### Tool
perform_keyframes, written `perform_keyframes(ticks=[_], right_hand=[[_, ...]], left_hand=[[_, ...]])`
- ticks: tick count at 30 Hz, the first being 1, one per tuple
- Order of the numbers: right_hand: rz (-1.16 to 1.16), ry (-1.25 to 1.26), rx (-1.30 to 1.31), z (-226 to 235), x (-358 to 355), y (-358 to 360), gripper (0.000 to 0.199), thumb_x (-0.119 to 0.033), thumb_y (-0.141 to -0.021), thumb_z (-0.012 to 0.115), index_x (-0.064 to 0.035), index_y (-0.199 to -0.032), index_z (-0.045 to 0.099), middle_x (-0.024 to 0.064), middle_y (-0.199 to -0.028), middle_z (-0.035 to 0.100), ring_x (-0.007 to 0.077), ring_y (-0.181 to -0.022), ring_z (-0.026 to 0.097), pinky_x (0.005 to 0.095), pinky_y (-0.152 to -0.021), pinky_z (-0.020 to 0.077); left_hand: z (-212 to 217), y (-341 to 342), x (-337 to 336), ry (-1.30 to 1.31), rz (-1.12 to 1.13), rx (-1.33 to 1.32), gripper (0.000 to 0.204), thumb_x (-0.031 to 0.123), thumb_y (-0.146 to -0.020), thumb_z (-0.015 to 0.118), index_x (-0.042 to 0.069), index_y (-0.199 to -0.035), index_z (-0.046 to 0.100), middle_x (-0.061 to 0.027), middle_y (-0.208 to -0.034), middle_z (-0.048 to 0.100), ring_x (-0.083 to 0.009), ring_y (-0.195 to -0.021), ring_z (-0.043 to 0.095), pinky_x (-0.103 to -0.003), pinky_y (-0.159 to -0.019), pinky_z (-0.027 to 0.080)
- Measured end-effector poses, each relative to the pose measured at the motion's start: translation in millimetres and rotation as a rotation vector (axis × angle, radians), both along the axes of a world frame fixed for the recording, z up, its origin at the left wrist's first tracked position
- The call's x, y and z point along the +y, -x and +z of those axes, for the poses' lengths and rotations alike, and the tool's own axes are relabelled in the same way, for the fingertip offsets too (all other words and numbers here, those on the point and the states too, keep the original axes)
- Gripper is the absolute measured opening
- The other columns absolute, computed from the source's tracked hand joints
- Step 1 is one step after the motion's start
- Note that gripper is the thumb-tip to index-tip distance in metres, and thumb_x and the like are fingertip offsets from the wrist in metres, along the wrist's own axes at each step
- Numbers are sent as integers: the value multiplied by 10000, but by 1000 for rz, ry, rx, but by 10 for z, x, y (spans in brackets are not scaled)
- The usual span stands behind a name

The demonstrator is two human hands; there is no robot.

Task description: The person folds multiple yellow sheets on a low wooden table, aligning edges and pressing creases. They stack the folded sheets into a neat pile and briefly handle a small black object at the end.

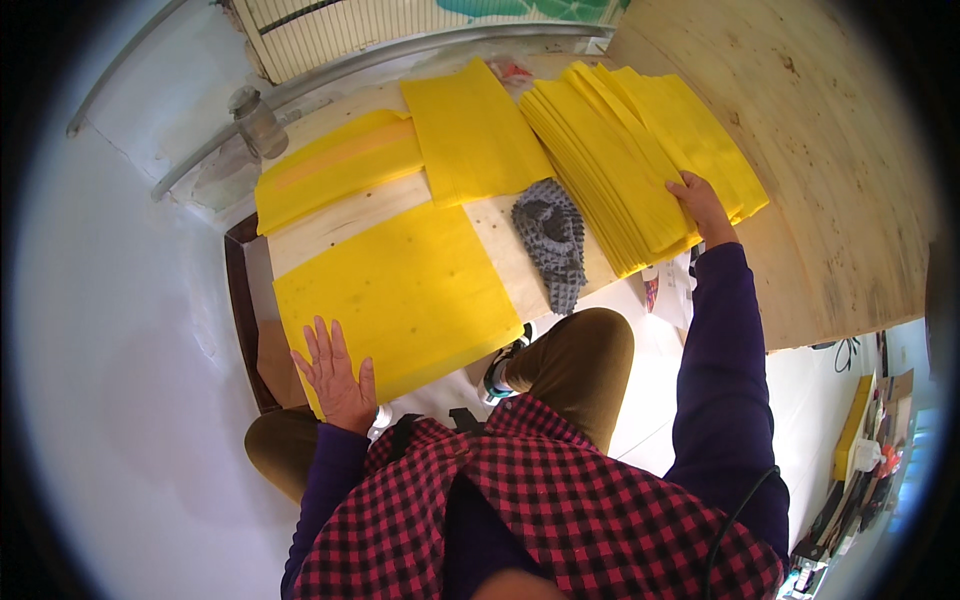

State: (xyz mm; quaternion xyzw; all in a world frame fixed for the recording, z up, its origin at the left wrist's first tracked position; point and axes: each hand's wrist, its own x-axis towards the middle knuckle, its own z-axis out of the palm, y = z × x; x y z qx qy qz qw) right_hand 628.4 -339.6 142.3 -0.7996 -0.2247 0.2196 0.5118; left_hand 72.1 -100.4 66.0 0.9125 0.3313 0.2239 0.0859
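Note:
My left hand (337, 377) lies flat with fingers spread on the near left corner of a yellow cloth-like sheet (405, 295). At the right, my right hand (704, 207) closes on the edge of a sheet in a thick stack of yellow sheets (615, 165), its fingertips partly hidden. Beside that stack is a crumpled grey textured cloth (550, 235). Farther back, a folded yellow piece (340, 165) with an orange-tinted strip is at the left, and another yellow sheet (475, 130) overlaps its end.
Everything rests on a pale wooden board (330, 215) over my knees. A glass jar (257, 122) stands at the back left. A large plywood panel (820, 170) rises along the right side, and a white wall (130, 330) bounds the left. Assorted items (865, 460) sit at the far right.

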Motion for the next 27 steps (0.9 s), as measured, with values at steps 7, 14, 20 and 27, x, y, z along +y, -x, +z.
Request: perform_keyframes(ticks=[7,14,20,27], right_hand=[[51,-32,44,71,-27,41,345,-147,-875,634,53,-1151,581,70,-989,668,125,-835,625,253,-765,489],[65,90,-42,35,-80,-35,440,-192,-849,670,66,-1188,561,88,-1036,665,145,-900,621,279,-810,486],[35,333,-442,91,11,-25,518,-226,-826,693,3,-1264,538,176,-1134,637,226,-1004,627,302,-880,478],[79,336,-793,59,195,223,446,-196,-788,689,-12,-1182,589,210,-1123,627,315,-1056,604,370,-897,480]], left_hand=[[-16,9,-30,22,-14,3,626,359,-952,413,11,-1453,276,-192,-1535,214,-363,-1442,115,-572,-1123,-25],[-41,42,-27,31,-14,9,617,351,-954,414,27,-1459,274,-177,-1538,216,-353,-1442,125,-568,-1125,-25],[-51,48,-40,31,-29,20,612,342,-953,422,34,-1460,276,-176,-1536,221,-355,-1437,145,-576,-1121,-22],[-65,44,-50,40,-37,21,603,338,-952,426,42,-1458,287,-178,-1532,230,-355,-1432,161,-585,-1117,-17]])
